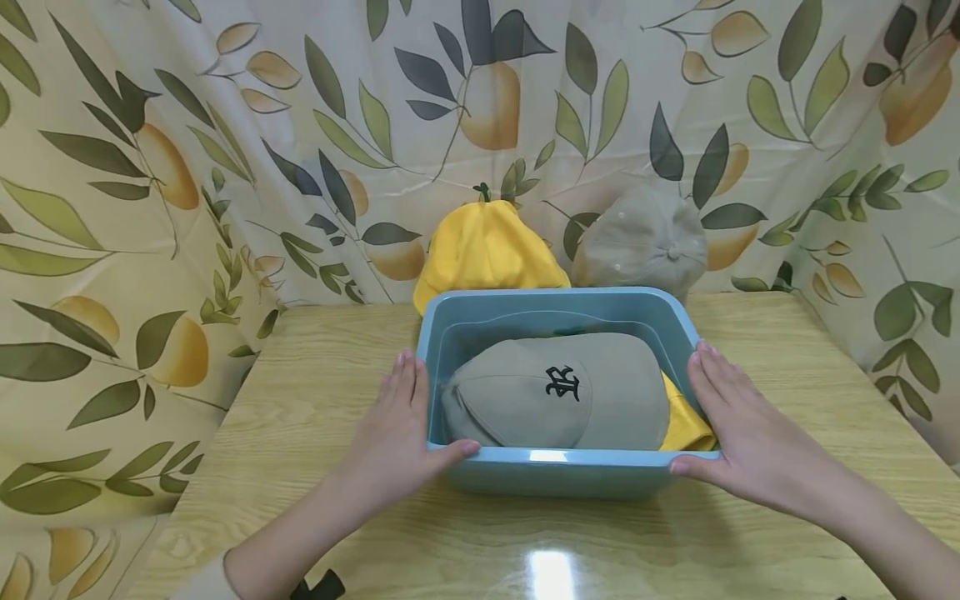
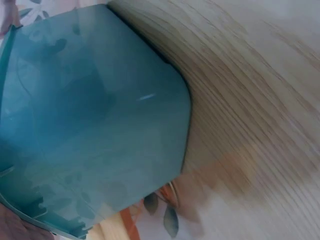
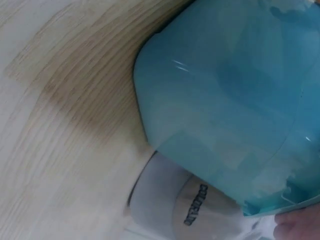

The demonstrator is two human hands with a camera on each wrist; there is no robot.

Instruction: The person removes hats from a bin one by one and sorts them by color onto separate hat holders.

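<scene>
A blue plastic bin (image 1: pixel 555 475) sits on the wooden table. Inside it lies a grey cap (image 1: pixel 517 392) with a black letter on its front, and a piece of yellow fabric (image 1: pixel 684 421) shows beside it. My left hand (image 1: pixel 397 433) rests along the bin's left side with straight fingers, its thumb over the front rim. On the opposite side, my right hand (image 1: pixel 750 433) touches the rim with fingers extended and its thumb at the front corner. Both wrist views show the bin's outer walls (image 2: pixel 100 110) close up.
Behind the bin stand a yellow hat (image 1: pixel 487 254) with a green stem and a light grey cap (image 1: pixel 648 242); lettering shows on a cap (image 3: pixel 195 205) in the right wrist view. A patterned curtain (image 1: pixel 315 167) surrounds the table (image 1: pixel 300 383) at the back and sides.
</scene>
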